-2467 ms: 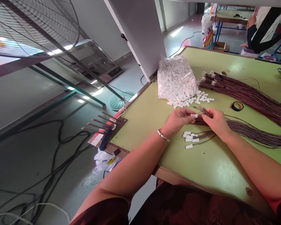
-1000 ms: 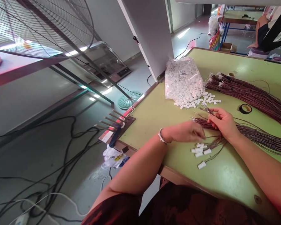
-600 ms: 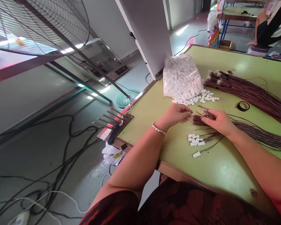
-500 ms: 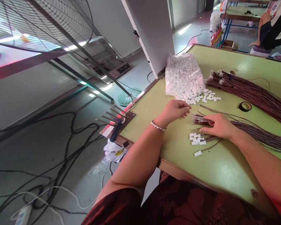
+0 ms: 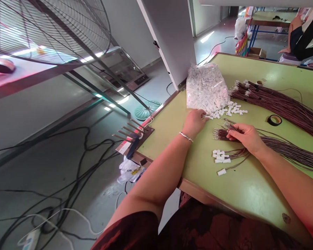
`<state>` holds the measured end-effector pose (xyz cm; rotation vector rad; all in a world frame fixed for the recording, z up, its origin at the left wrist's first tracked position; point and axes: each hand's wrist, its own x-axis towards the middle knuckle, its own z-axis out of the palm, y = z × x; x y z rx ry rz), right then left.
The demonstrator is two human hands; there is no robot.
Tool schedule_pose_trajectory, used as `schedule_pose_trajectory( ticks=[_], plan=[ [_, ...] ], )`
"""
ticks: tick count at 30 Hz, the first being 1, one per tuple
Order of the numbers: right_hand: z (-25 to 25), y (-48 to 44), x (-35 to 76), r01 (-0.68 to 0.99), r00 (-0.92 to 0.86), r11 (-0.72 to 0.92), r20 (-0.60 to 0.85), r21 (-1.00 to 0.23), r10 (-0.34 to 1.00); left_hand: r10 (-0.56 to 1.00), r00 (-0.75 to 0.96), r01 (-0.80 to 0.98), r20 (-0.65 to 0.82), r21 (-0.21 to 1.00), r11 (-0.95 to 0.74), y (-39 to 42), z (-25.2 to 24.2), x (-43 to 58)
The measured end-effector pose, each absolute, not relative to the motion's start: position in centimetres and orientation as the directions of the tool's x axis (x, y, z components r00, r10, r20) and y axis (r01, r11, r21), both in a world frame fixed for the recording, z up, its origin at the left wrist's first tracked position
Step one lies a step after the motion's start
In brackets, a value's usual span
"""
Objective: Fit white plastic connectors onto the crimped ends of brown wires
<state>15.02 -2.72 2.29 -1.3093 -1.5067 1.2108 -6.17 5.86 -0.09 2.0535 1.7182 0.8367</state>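
Note:
My left hand (image 5: 195, 122) is at the near edge of a loose pile of white plastic connector housings (image 5: 229, 109), beside a clear bag (image 5: 208, 83) full of them. Its fingertips are pinched together at one of the small white pieces. My right hand (image 5: 246, 137) has thumb and fingers closed on a few thin brown wires, their bare metal tips (image 5: 226, 123) pointing toward the pile. Under it lies a bundle of brown wires (image 5: 281, 147) with crimped ends. Several wires fitted with white housings (image 5: 220, 156) rest nearer me, one of them (image 5: 221, 172) set apart.
A thicker bundle of brown wires (image 5: 279, 102) lies at the right, with a roll of black tape (image 5: 274, 120) before it. A rack of metal rods (image 5: 131, 131) sits at the table's left edge. A fan (image 5: 52, 31) stands left; cables (image 5: 78, 173) cross the floor.
My left hand has moved from beside the wire ends to the housing pile. My right hand has gone from resting over the bundle to pinching a few wires raised from it. The view has shifted slightly.

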Motion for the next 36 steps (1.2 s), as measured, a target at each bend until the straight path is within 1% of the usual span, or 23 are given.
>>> schedule_pose_trajectory(
  ticks=[2,4,6,8,9,11,12,13,14,15,16,18,21,25,31,34,36],
  plan=[
    [2.1,-2.7,15.0,0.210,-0.134,-0.017,-0.046,-0.978,0.990,0.966,0.129,0.824,0.223,0.519,-0.230,5.9,-0.4,-5.6],
    [2.1,-2.7,15.0,0.227,-0.079,0.003,-0.015,-0.974,0.997,0.971,0.120,0.862,0.208,0.463,-0.206,5.8,-0.4,-5.5],
    [2.1,-2.7,14.9,0.258,-0.031,0.031,0.023,-0.966,0.999,0.972,0.116,0.876,0.202,0.440,-0.196,5.7,-0.1,-5.7],
    [2.2,-2.8,14.7,0.286,-0.012,0.043,0.041,-0.957,0.999,0.972,0.107,0.852,0.209,0.486,-0.198,5.5,0.4,-6.1],
    [2.3,-2.9,14.6,0.301,-0.008,0.047,0.047,-0.952,0.999,0.975,0.091,0.814,0.203,0.549,-0.190,5.4,0.8,-6.3],
    [2.5,-3.1,14.4,0.333,0.002,0.064,0.068,-0.941,0.998,0.990,0.031,0.652,0.134,0.748,-0.122,4.8,1.5,-6.6],
    [2.6,-3.2,14.4,0.351,0.010,0.077,0.086,-0.933,0.996,0.998,0.013,0.521,0.066,0.851,-0.063,4.4,1.9,-6.6],
    [2.7,-3.3,14.3,0.372,0.018,0.091,0.104,-0.924,0.994,1.000,0.026,0.370,-0.017,0.929,0.006,3.9,2.3,-6.4],
    [2.8,-3.4,14.3,0.394,0.025,0.106,0.126,-0.913,0.992,0.993,0.072,0.227,-0.095,0.971,0.076,3.3,2.6,-6.2],
    [2.9,-3.5,14.3,0.418,0.031,0.123,0.149,-0.900,0.988,0.977,0.146,0.115,-0.155,0.984,0.139,2.8,2.8,-5.8],
    [2.9,-3.6,14.3,0.442,0.034,0.139,0.172,-0.886,0.985,0.955,0.223,0.044,-0.195,0.981,0.190,2.3,3.0,-5.4],
    [2.9,-3.7,14.3,0.489,0.033,0.168,0.210,-0.856,0.977,0.915,0.333,-0.027,-0.228,0.968,0.251,1.5,3.0,-4.5],
    [2.7,-3.8,14.3,0.551,0.024,0.199,0.253,-0.810,0.967,0.886,0.403,-0.076,-0.228,0.957,0.281,1.1,2.7,-3.7],
    [2.4,-3.7,14.3,0.620,0.015,0.214,0.284,-0.755,0.959,0.877,0.436,-0.097,-0.200,0.959,0.267,1.1,2.4,-3.6],
    [2.1,-3.6,14.4,0.645,0.008,0.238,0.318,-0.726,0.948,0.860,0.494,-0.046,-0.130,0.984,0.175,1.1,2.8,-3.9],
    [2.2,-3.6,14.4,0.709,0.016,0.253,0.375,-0.658,0.927,0.845,0.516,-0.014,-0.142,0.985,0.174,1.1,3.0,-4.1],
    [2.2,-3.6,14.4,0.760,0.028,0.260,0.430,-0.596,0.902,0.854,0.497,0.017,-0.151,0.986,0.165,1.0,3.0,-4.1]
  ],
)
